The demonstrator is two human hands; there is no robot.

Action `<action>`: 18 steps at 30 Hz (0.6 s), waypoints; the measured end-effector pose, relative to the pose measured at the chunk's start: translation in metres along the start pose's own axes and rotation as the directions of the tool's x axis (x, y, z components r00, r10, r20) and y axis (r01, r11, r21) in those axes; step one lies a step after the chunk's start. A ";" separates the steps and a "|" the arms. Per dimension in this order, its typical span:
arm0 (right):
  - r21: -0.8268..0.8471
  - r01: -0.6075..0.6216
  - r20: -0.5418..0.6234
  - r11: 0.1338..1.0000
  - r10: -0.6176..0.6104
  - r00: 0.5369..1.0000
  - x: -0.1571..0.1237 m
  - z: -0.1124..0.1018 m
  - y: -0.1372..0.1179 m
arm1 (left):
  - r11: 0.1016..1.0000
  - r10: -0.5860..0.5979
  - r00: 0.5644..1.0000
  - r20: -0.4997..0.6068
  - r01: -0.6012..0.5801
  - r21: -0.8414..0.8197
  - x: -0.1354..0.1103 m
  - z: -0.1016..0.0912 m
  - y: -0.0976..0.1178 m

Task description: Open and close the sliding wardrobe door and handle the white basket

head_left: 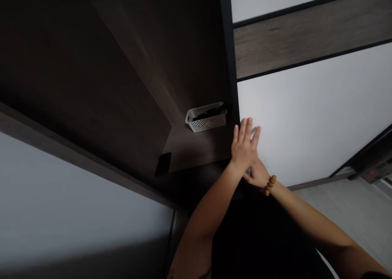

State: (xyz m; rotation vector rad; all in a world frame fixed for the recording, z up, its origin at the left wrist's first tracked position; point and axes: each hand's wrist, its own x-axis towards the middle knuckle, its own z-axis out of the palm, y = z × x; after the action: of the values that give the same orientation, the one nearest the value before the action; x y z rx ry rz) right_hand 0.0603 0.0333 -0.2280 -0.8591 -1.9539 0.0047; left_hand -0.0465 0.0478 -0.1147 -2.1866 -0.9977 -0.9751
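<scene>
Black clothing point(260, 238) nearest; both forearms converge ahead of it. Right hand point(260, 173), brown beaded bracelet point(270, 185) at its wrist, lies partly behind the left; fingers hidden, so grip cannot be told. Left hand point(244, 148): back facing camera, fingers straight, slightly spread, nothing seen grasped. It overlaps the near edge of a white-and-wood door point(306, 119); contact unclear. Door extends rightward, pale floor point(346, 213) along its foot. Left of that edge, dark wardrobe bay point(196, 50) stands uncovered. Inside, beyond the fingertips: white perforated basket point(211, 123) with black contents.
</scene>
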 end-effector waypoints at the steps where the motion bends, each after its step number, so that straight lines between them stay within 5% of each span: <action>1: -0.016 0.031 -0.006 0.999 -0.031 0.999 0.000 -0.007 -0.001 | 0.999 0.007 1.000 0.023 -0.007 0.032 0.003 0.002 -0.006; 4: -0.118 0.025 -0.144 0.993 -0.042 0.989 0.006 -0.034 0.001 | 0.996 0.039 0.997 0.061 -0.044 0.083 0.002 0.000 -0.020; 9: -0.296 -0.216 -0.448 0.930 0.064 0.892 0.023 -0.096 0.029 | 0.990 0.052 0.991 0.124 -0.068 0.126 -0.012 -0.014 -0.036; 18: -0.541 -0.296 -0.454 0.787 0.023 0.891 0.009 -0.183 0.117 | 0.985 0.002 0.998 0.061 -0.012 0.170 -0.032 -0.033 -0.055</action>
State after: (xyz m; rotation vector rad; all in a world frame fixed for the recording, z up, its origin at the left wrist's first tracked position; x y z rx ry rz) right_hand 0.2657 0.0645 -0.1635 -1.3159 -1.4541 -0.6874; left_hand -0.1184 0.0433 -0.1106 -2.0867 -1.0602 -0.7932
